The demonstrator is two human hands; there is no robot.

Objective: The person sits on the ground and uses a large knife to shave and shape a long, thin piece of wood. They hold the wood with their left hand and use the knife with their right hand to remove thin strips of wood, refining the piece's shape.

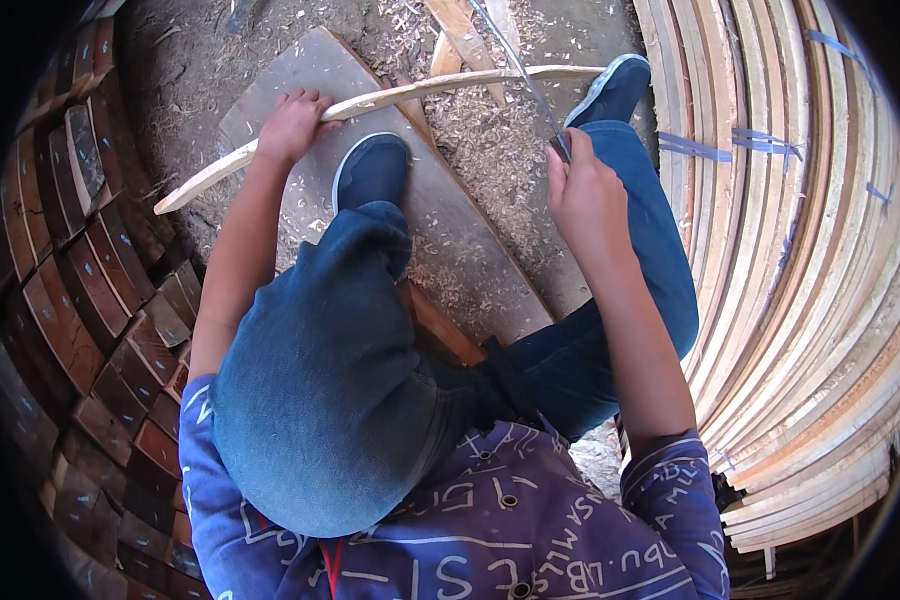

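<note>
A long, pale, shaved wooden stick (400, 95) runs across the far part of the head view, bowed by the lens or by its own shape. My left hand (295, 125) is closed around it left of its middle. Its left end slants toward me; the right end meets the toe of my right shoe (615, 88). Gripped in my right hand (587, 185) is the dark handle of a knife (538, 95) with a long, thin blade. That blade points away from me and crosses the stick near its right part. Whether they touch, I cannot tell.
Under my left shoe (372, 170) lies a wide grey board (450, 235) strewn with shavings. Stacked dark wood blocks (100, 270) rise on the left. Bundles of long pale strips (760, 260), tied with blue bands, fill the right. Wood scraps (465, 45) lie at the far side.
</note>
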